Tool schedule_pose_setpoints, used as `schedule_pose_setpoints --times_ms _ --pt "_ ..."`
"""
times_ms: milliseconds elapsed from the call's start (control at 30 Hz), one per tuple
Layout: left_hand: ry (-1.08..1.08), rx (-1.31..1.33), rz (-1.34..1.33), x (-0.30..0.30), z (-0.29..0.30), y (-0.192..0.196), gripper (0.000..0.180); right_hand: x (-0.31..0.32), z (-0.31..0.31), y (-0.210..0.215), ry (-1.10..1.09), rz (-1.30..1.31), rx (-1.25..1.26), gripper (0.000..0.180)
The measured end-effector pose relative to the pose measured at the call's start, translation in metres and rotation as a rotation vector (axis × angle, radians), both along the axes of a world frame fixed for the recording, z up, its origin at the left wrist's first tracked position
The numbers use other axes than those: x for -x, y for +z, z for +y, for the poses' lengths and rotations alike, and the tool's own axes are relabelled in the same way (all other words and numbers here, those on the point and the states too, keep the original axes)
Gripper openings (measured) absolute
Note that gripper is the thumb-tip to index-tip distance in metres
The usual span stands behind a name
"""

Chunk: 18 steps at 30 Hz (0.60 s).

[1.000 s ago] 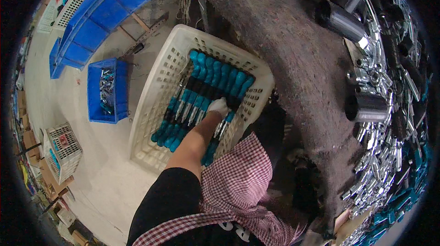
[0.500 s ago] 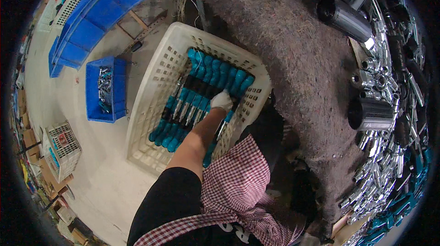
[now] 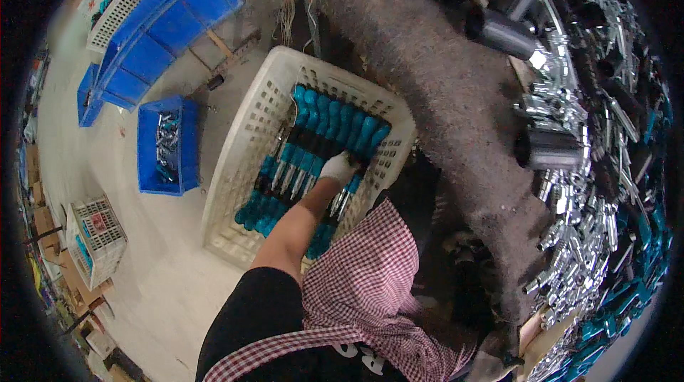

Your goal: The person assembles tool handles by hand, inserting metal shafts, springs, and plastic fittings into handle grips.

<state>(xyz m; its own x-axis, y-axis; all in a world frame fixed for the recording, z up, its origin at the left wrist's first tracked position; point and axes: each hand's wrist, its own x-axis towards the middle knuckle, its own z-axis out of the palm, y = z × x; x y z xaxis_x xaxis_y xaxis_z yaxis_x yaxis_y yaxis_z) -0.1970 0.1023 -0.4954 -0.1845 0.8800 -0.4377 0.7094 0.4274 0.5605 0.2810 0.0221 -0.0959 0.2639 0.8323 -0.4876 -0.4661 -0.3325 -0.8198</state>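
Note:
My left hand (image 3: 339,167), in a white glove, reaches into a large off-white plastic crate (image 3: 234,150). Its fingers are curled down on a teal-handled tool (image 3: 339,201) at the right of the row; the fingertips are partly hidden. Several similar tools (image 3: 293,168) lie side by side in the crate, with teal curved grips (image 3: 340,118) at the far and near ends, black sections and silver shafts between. Their exact kind cannot be made out. My right hand is out of sight.
Left of the crate stands a blue bin (image 3: 189,147) holding metal parts, with larger blue bins (image 3: 153,33) behind. A smaller white crate (image 3: 107,239) is further left. On the right, a brown rough-surfaced bench (image 3: 456,97) bears heaped silver parts (image 3: 577,232) and black tubes (image 3: 552,149).
The view has shifted slightly. My left hand stays low over the right side of the tool row, and more of the silver shafts beside it shows now.

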Motion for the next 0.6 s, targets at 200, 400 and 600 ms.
schedule_pose_setpoints --times_ms 200,400,600 --pt "0.088 0.205 -0.228 0.015 -0.046 0.133 0.046 0.011 -0.051 0.014 -0.144 0.072 -0.13 0.055" --pt "0.115 -0.425 -0.291 0.032 -0.053 0.302 0.024 0.05 -0.064 0.002 -0.016 0.453 -0.174 0.051" --pt "-0.118 -0.685 -0.452 -0.046 -0.015 0.492 0.018 0.102 -0.057 0.047 0.354 0.346 -0.132 0.06"
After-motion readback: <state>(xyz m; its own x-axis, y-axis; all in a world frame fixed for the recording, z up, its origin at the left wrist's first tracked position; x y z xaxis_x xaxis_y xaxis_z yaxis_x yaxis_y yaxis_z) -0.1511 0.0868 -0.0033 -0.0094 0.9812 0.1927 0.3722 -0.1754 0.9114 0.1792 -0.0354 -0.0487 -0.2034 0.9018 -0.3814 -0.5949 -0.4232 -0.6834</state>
